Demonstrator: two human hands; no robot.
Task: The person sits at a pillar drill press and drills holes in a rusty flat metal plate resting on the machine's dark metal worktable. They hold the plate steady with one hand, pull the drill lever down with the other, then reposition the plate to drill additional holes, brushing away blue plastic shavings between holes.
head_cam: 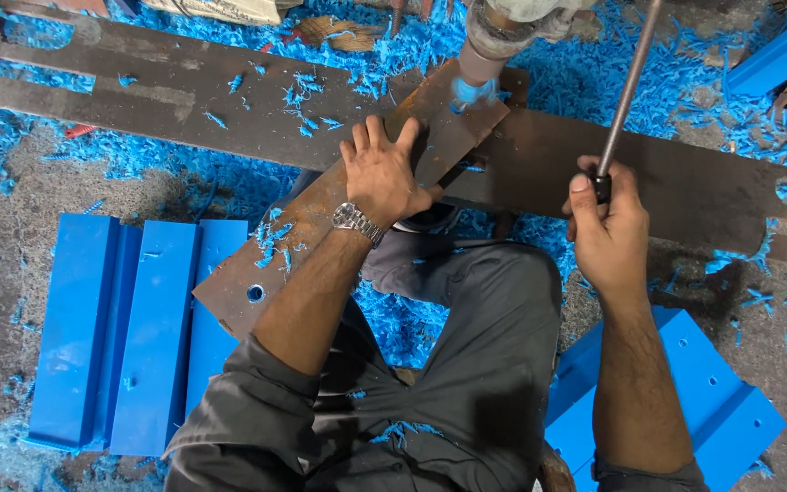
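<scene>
- Left hand (383, 173): fingers spread wide, flat on rusty steel strip (321, 232), just below drill spindle (486, 50).
- Right hand (605, 228): fingers wrapped around feed lever (626, 96), right of the spindle.

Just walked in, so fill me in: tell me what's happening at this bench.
A person presses the left hand flat on a rusty brown plate under a drill spindle. The right hand grips the drill's feed lever. Blue shavings litter the area, and blue blocks lie on the floor.
</scene>
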